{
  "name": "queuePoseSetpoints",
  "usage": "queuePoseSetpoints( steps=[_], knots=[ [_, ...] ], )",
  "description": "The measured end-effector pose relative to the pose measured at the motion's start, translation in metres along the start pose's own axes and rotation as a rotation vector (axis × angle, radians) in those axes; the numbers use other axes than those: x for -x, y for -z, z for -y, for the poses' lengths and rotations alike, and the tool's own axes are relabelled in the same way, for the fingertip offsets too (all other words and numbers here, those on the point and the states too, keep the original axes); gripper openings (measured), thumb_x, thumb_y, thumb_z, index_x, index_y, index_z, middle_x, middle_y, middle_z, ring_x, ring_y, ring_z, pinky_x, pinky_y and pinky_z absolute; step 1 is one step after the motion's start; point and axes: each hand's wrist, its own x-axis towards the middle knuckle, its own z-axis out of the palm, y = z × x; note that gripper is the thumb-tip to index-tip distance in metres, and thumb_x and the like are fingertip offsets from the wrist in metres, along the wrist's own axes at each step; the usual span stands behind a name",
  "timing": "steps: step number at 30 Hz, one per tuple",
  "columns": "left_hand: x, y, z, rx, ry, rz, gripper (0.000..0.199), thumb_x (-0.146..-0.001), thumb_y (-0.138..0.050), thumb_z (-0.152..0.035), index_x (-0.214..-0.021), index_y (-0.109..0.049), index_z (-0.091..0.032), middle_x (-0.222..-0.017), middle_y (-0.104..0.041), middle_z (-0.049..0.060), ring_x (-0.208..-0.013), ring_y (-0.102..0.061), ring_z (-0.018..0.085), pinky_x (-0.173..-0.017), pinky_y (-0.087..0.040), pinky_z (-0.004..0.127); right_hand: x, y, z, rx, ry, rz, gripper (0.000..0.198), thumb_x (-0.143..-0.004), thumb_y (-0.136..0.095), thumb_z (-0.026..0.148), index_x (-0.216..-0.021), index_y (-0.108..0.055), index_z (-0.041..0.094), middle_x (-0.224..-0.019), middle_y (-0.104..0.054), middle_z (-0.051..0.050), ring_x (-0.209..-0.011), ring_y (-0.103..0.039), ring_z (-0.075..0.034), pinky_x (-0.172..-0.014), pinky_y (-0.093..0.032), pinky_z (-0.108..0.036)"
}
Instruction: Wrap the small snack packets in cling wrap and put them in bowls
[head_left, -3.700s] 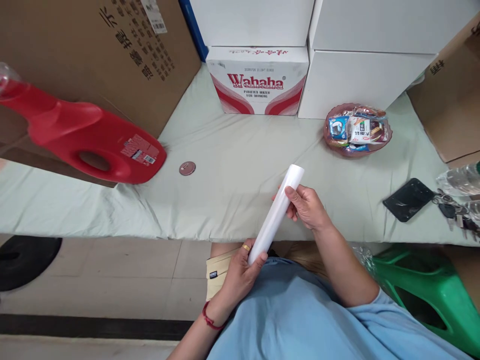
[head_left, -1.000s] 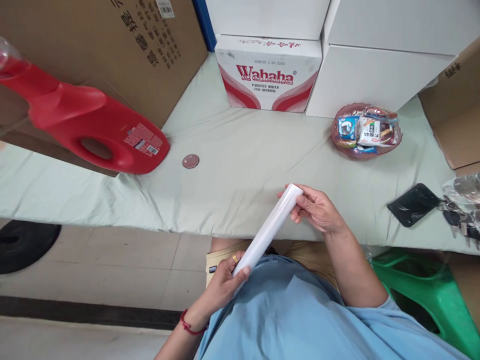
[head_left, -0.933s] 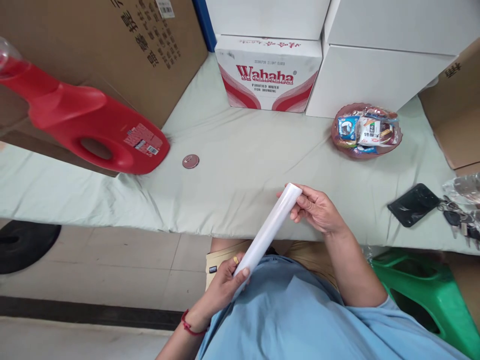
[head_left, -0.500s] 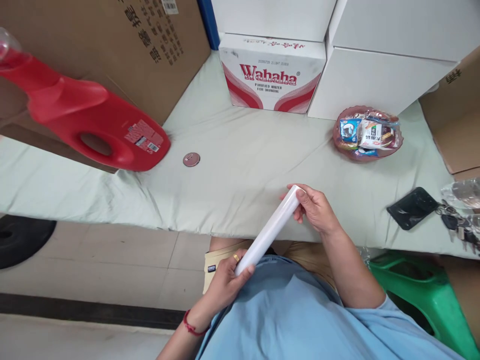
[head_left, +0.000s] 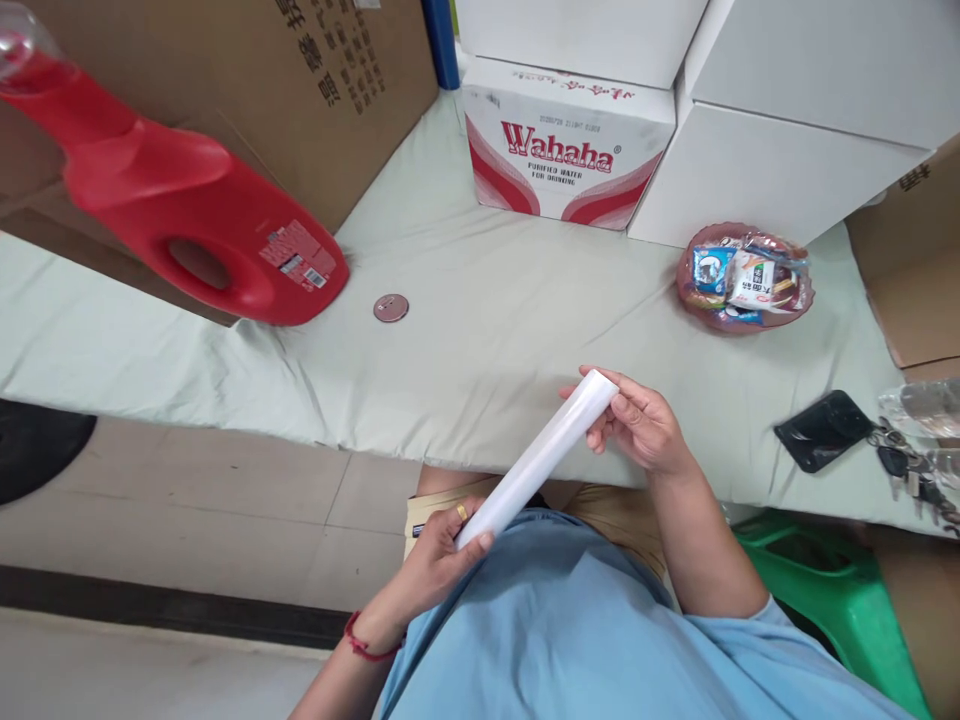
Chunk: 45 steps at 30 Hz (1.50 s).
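A white, slightly glossy roll [head_left: 536,462], like rolled paper or film, slants up to the right above my lap and the table's front edge. My left hand [head_left: 442,550], with a gold ring and a red cord at the wrist, is closed around its lower end. At the upper end, my right hand [head_left: 634,420] holds the roll between thumb and fingers; some of those fingers are hidden behind it. On the cloth beyond lies a small round brownish-pink disc [head_left: 391,307], apart from both hands.
A large red bottle [head_left: 247,235] stands at left before a cardboard box [head_left: 360,120]. Behind are a Wahaba-style water carton printed "Wahaha" [head_left: 559,165] and white boxes [head_left: 765,165]. At right are a snack bowl [head_left: 694,305], black pouch [head_left: 823,430], keys [head_left: 892,460] and green stool [head_left: 862,600].
The roll's lower end and my left hand have shifted slightly left. My right thumb has moved off the roll's top face toward its edge. The whole view has tilted a little.
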Motion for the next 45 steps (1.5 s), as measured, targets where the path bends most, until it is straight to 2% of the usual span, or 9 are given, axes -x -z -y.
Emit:
queuePoseSetpoints(
  steps=[3, 6, 12, 17, 22, 27, 31, 38, 45],
  knots=[
    [-0.003, -0.004, -0.001, -0.048, -0.018, -0.024, 0.05, -0.097, -0.057, -0.067, -0.091, -0.064, -0.017, -0.077, -0.055, 0.0, -0.071, -0.047, 0.015, -0.068, -0.038, 0.027, -0.006, -0.005, 0.001, 0.039, 0.03, -0.087, 0.068, -0.084, -0.081, 0.07, -0.127, -0.073, 0.018, -0.113, -0.083, -0.016, -0.05, -0.067, -0.013, -0.042, -0.056, -0.026],
    [-0.004, -0.003, -0.001, -0.015, -0.013, -0.015, 0.05, -0.097, -0.057, -0.067, -0.093, -0.065, -0.017, -0.079, -0.056, 0.001, -0.073, -0.048, 0.016, -0.069, -0.039, 0.027, -0.008, -0.008, 0.002, 0.138, 0.02, -0.14, 0.065, -0.083, -0.083, 0.068, -0.122, -0.073, 0.017, -0.104, -0.084, -0.014, -0.046, -0.065, -0.012, -0.038, -0.052, -0.024],
    [0.001, 0.005, 0.001, 0.168, 0.016, 0.057, 0.053, -0.093, -0.064, -0.07, -0.093, -0.064, -0.017, -0.079, -0.055, -0.001, -0.073, -0.047, 0.015, -0.068, -0.038, 0.026, 0.001, -0.006, 0.003, 0.12, 0.018, -0.01, 0.057, -0.091, -0.081, 0.057, -0.133, -0.07, 0.02, -0.125, -0.08, -0.016, -0.057, -0.073, -0.015, -0.047, -0.061, -0.028],
    [-0.001, 0.0, 0.002, 0.234, 0.0, 0.066, 0.054, -0.093, -0.062, -0.072, -0.084, -0.058, -0.019, -0.072, -0.055, -0.002, -0.068, -0.047, 0.014, -0.065, -0.038, 0.026, 0.0, -0.011, -0.001, 0.06, 0.083, -0.031, 0.056, -0.094, -0.078, 0.055, -0.138, -0.069, 0.022, -0.126, -0.08, -0.016, -0.06, -0.072, -0.014, -0.051, -0.062, -0.029],
    [-0.007, -0.008, 0.001, 0.163, -0.002, -0.054, 0.054, -0.094, -0.059, -0.072, -0.084, -0.06, -0.019, -0.071, -0.057, -0.001, -0.067, -0.05, 0.015, -0.065, -0.04, 0.027, -0.008, -0.011, 0.001, 0.084, 0.123, -0.209, 0.049, -0.095, -0.071, 0.062, -0.123, -0.076, 0.023, -0.127, -0.079, -0.013, -0.066, -0.072, -0.014, -0.052, -0.06, -0.026],
    [-0.012, -0.009, -0.005, -0.023, -0.001, -0.203, 0.047, -0.094, -0.061, -0.064, -0.094, -0.069, -0.019, -0.075, -0.064, 0.001, -0.067, -0.054, 0.017, -0.065, -0.042, 0.028, -0.011, -0.014, 0.003, 0.194, 0.086, -0.392, 0.031, -0.08, -0.088, 0.049, -0.092, -0.08, 0.021, -0.098, -0.08, -0.007, -0.056, -0.058, -0.009, -0.04, -0.044, -0.019],
    [-0.014, -0.01, -0.007, -0.176, 0.009, -0.257, 0.045, -0.094, -0.06, -0.061, -0.102, -0.075, -0.019, -0.078, -0.07, 0.003, -0.067, -0.059, 0.019, -0.067, -0.045, 0.029, -0.012, -0.016, 0.003, 0.194, 0.053, -0.426, 0.035, -0.074, -0.091, 0.05, -0.088, -0.081, 0.02, -0.092, -0.079, -0.007, -0.052, -0.048, -0.007, -0.034, -0.031, -0.019],
    [-0.013, -0.013, 0.005, -0.381, -0.013, -0.352, 0.046, -0.093, -0.062, -0.061, -0.109, -0.077, -0.021, -0.08, -0.074, 0.005, -0.068, -0.067, 0.023, -0.068, -0.049, 0.031, -0.018, -0.006, 0.0, 0.108, -0.038, -0.47, 0.043, -0.058, -0.099, 0.049, -0.079, -0.079, 0.018, -0.072, -0.071, -0.002, -0.047, -0.038, -0.004, -0.034, -0.024, -0.018],
    [-0.013, -0.014, 0.002, -0.343, 0.013, -0.306, 0.045, -0.092, -0.064, -0.06, -0.107, -0.077, -0.02, -0.09, -0.078, 0.008, -0.079, -0.071, 0.026, -0.073, -0.05, 0.032, -0.018, -0.001, -0.003, 0.089, -0.058, -0.433, 0.036, -0.06, -0.095, 0.042, -0.073, -0.071, 0.018, -0.07, -0.065, 0.001, -0.048, -0.039, -0.004, -0.036, -0.023, -0.017]
  ],
)
